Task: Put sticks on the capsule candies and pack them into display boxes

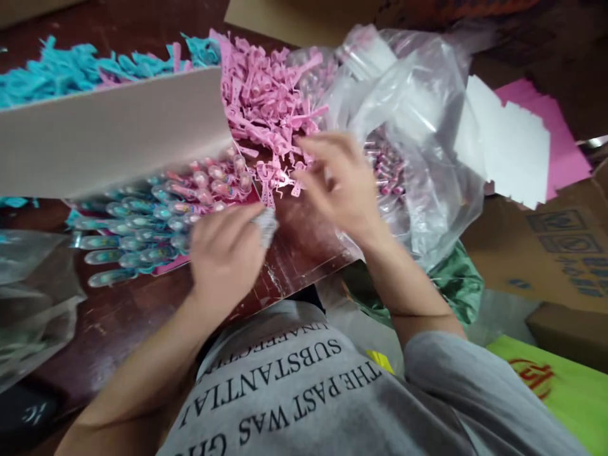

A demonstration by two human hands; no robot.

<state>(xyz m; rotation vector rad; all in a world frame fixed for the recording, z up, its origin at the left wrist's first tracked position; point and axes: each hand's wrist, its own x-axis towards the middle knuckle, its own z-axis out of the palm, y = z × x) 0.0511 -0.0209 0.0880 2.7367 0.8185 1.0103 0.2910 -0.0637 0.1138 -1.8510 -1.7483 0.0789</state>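
My left hand (228, 253) is closed around a small clear plastic piece (266, 226) over the dark red table (118, 316). My right hand (339, 183) hovers beside the pink plastic pieces (270, 101), fingers curled and smeared by motion. A loose pink piece (268, 180) lies between the two hands. Rows of clear capsule-topped toys, blue (128, 240) and pink (213, 180), lie left of my left hand.
A grey cardboard flap (109, 130) stands at the left, with teal plastic pieces (61, 69) behind it. A crumpled clear plastic bag (418, 126) sits at the right. White and pink sheets (517, 145), cardboard boxes (560, 253) and a green box (560, 386) lie further right.
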